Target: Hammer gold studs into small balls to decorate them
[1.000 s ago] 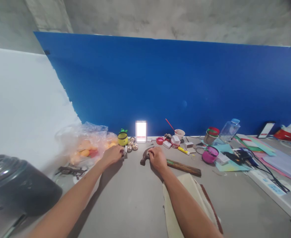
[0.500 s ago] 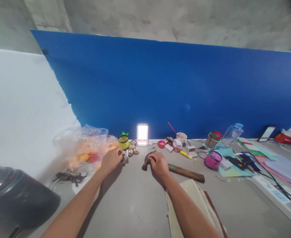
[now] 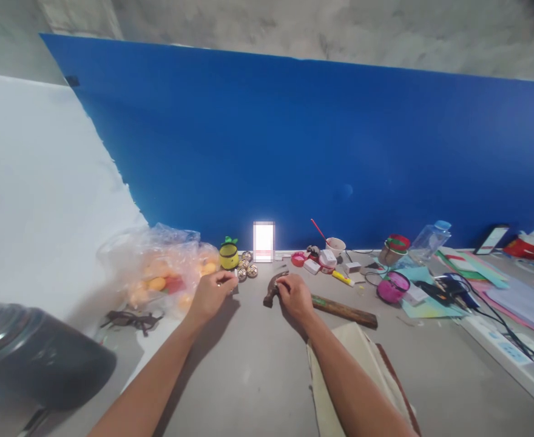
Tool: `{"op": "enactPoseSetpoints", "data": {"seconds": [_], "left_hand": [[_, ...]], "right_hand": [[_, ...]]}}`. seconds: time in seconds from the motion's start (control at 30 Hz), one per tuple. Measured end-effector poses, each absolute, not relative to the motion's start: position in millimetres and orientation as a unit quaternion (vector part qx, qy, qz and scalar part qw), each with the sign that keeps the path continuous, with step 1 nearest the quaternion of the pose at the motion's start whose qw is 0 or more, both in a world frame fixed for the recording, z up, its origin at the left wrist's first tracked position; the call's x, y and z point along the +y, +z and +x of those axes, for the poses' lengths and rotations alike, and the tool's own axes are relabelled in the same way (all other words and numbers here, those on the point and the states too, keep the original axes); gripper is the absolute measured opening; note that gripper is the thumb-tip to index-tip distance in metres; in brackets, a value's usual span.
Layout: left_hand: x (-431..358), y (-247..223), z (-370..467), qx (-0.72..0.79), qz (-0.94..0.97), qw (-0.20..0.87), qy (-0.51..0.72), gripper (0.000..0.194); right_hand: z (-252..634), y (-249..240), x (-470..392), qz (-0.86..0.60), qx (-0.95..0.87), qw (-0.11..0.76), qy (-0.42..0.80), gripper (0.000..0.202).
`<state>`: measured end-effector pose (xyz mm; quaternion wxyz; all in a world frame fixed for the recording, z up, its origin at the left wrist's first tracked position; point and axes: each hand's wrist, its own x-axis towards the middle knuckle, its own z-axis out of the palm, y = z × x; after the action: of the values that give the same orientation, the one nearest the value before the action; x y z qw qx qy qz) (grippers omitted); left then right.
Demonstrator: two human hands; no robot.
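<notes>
My left hand (image 3: 213, 295) has its fingers closed just above the table. A small pale edge shows at its fingertips, too small to name. Beside it lie several shiny gold balls (image 3: 251, 271). My right hand (image 3: 297, 297) rests over a claw hammer (image 3: 344, 311) that lies on its side, the wooden handle pointing right. Thumb and fingers are pinched together close to the hammer head, and what they hold, if anything, cannot be made out. My right hand covers part of the hammer near its head.
Behind the left hand stand a yellow pineapple-shaped pot (image 3: 229, 256) and a bright screen (image 3: 264, 243). A bag of orange fruit (image 3: 158, 279), glasses (image 3: 133, 320) and a dark bottle (image 3: 43, 358) are left. Rightward lie a folded cloth (image 3: 353, 352), pink pouch (image 3: 393, 287) and power strip (image 3: 499, 340).
My left hand has shifted a little right and down, hiding the small metallic item that showed by its fingertips. The right hand stays pinched by the hammer head. The view has tilted slightly.
</notes>
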<state>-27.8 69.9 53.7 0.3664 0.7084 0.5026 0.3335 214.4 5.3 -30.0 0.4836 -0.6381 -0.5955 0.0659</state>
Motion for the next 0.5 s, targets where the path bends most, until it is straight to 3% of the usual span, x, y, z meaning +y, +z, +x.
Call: {"op": "enactPoseSetpoints", "data": {"seconds": [0.1, 0.2, 0.5], "left_hand": [[44.0, 48.4, -15.4, 0.467, 0.612, 0.538, 0.343, 0.035], [29.6, 36.5, -6.3, 0.437, 0.536, 0.628, 0.357, 0.047], [29.6, 14.4, -6.6, 0.414, 0.549, 0.63, 0.36, 0.052]], "right_hand": [[201.0, -12.8, 0.6, -0.62, -0.563, 0.527, 0.146, 0.02], [181.8, 4.1, -6.5, -0.566, -0.59, 0.524, 0.238, 0.018], [161.8, 18.3, -13.3, -0.556, -0.677, 0.423, 0.23, 0.011]]}}
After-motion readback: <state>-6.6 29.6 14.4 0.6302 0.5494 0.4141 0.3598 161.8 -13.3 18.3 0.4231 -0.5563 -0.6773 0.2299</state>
